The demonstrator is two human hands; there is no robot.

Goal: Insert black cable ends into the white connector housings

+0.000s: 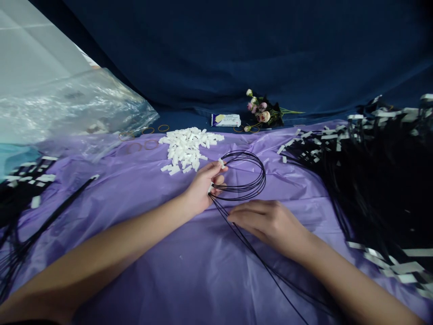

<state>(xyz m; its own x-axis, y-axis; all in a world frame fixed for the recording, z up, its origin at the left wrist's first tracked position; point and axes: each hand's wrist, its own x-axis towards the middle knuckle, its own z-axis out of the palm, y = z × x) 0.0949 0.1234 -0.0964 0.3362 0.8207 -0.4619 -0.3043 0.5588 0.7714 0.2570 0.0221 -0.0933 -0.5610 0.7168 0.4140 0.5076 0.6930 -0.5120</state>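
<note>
My left hand (208,185) is closed around a bundle of thin black wires, with a white connector end (221,163) at its fingertips and another white piece against the palm. From this hand the black wires (262,180) form a round loop to the right. Their loose lengths trail down toward the lower right, past my right hand (267,221). The right fingers are bent together, with the tips on those trailing wires just below the loop. A heap of small white plastic pieces (186,149) lies beyond my left hand.
On the purple cloth (189,280), large bunches of black wires with white ends lie at right (379,180) and left (27,180). Behind are a clear plastic bag (101,99), rubber bands (148,131), a small white packet (226,120) and artificial flowers (264,113).
</note>
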